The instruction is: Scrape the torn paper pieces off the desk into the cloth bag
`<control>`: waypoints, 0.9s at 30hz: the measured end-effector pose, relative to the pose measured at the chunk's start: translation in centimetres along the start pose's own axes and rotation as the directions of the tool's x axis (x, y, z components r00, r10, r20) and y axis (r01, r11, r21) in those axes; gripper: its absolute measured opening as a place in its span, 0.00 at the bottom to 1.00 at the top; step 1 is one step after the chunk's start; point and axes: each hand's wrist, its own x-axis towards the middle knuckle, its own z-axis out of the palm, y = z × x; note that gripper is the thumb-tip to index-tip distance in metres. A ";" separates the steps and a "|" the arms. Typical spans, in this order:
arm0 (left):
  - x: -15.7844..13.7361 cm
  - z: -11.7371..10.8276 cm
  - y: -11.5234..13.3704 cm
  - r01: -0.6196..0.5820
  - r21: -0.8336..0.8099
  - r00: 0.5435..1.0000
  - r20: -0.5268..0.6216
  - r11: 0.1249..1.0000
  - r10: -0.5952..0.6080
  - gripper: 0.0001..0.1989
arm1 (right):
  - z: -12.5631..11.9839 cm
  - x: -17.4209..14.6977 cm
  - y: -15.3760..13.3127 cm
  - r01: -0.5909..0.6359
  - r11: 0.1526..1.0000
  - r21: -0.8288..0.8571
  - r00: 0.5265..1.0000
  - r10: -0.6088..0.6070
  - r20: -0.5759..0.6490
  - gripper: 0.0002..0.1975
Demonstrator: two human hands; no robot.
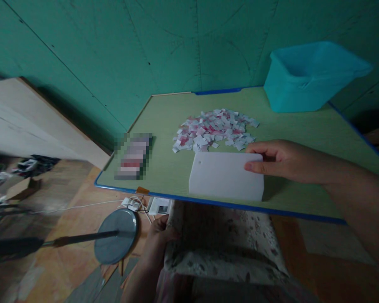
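My right hand (pixel 276 161) pinches the upper right corner of a white plastic scraper (pixel 225 176), with the thumb on its near face. The scraper stands tilted on its edge near the table's front rim, and a small hole shows in one corner. Just beyond it lies a loose heap of small paper scraps (pixel 216 128), white with pink and red parts. Below the table edge my left hand (pixel 164 231) is closed on the left rim of a patterned cloth-like holder (pixel 227 261). The holder's dark hollow lies under the table's front edge.
The pale green table (pixel 158 113) has a blue edge. At its back right stands a turquoise bin (pixel 303 92); a pixelated flat object (pixel 133 155) lies at the left. A round metal disc (pixel 115 235) with a dark bar, and white cables (pixel 139 202), are below left.
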 end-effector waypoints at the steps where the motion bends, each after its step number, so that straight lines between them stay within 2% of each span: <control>1: 0.0 0.0 0.0 0.007 0.001 1.000 0.000 1.000 -0.007 0.10 | -0.2 0.0 0.0 0.002 1.000 0.018 0.999 -0.001 -0.052 0.13; 5: 0.0 -0.1 -0.2 0.003 0.016 1.000 0.003 1.000 -0.003 0.09 | -0.7 0.3 0.2 0.037 0.995 0.095 0.966 -0.011 -0.259 0.12; 9: 0.1 -0.3 -0.2 0.025 -0.006 0.998 0.050 1.000 -0.025 0.15 | -0.8 0.5 0.3 0.038 0.993 0.112 0.938 0.003 -0.346 0.13; 13: 0.5 -1.1 -0.4 0.075 -0.042 0.997 0.010 0.996 -0.074 0.25 | -0.8 0.6 0.2 0.010 0.996 0.089 0.925 0.024 -0.380 0.13; 16: 0.8 -2.0 -1.0 0.098 -0.073 0.995 -0.017 0.992 -0.099 0.29 | -0.8 0.6 0.2 0.013 0.996 0.093 0.917 0.025 -0.399 0.13; 22: 0.5 -2.5 -1.7 0.154 0.015 0.968 0.198 0.988 -0.154 0.29 | -0.7 0.5 0.1 0.026 0.992 0.124 0.910 0.027 -0.413 0.12; 25: 0.2 -2.0 -1.7 0.170 0.064 0.961 0.212 0.983 -0.180 0.31 | -0.7 0.5 0.1 0.030 0.992 0.120 0.905 0.024 -0.425 0.12; 27: 0.0 -1.9 -2.0 0.180 0.041 0.967 0.176 0.983 -0.185 0.33 | -0.7 0.6 0.2 0.029 0.993 0.118 0.901 0.025 -0.432 0.12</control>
